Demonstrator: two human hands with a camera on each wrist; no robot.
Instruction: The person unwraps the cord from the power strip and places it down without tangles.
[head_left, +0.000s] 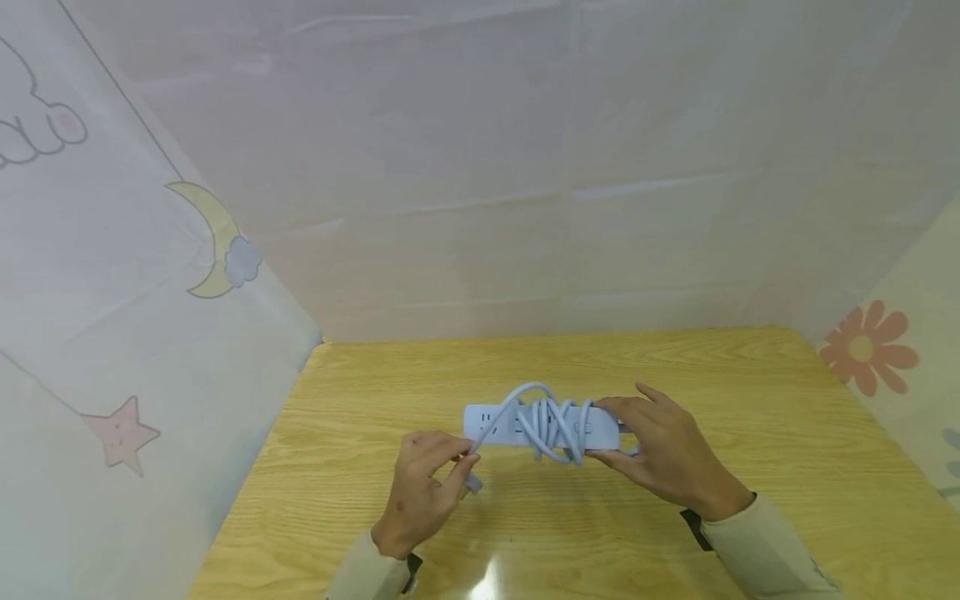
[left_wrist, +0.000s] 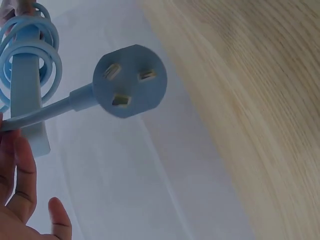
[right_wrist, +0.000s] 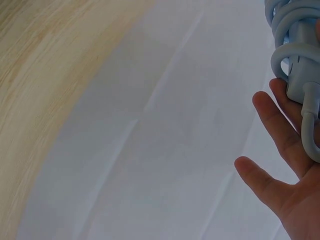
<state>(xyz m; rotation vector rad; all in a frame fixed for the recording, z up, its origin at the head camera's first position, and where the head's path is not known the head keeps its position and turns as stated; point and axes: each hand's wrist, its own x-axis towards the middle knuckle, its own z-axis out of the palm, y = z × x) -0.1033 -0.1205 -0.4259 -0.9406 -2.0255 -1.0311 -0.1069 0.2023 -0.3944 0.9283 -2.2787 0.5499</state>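
A white power strip (head_left: 501, 423) with its cord (head_left: 551, 425) wound round its middle is held just above the wooden table (head_left: 750, 400). My right hand (head_left: 656, 454) grips the strip's right end between thumb and fingers. My left hand (head_left: 427, 483) pinches the free end of the cord near the plug (head_left: 474, 483) below the strip's left end. In the left wrist view the three-pin plug (left_wrist: 129, 80) faces the camera, and the coiled strip (left_wrist: 25, 75) shows behind it. In the right wrist view the strip's end and cord loops (right_wrist: 297, 55) lie against my fingers (right_wrist: 280, 125).
White sheets with cartoon prints hang round the table: a moon (head_left: 213, 242) and star (head_left: 120, 433) on the left, a flower (head_left: 866, 346) on the right, a plain sheet behind. The table's left edge (head_left: 247, 492) runs near my left arm.
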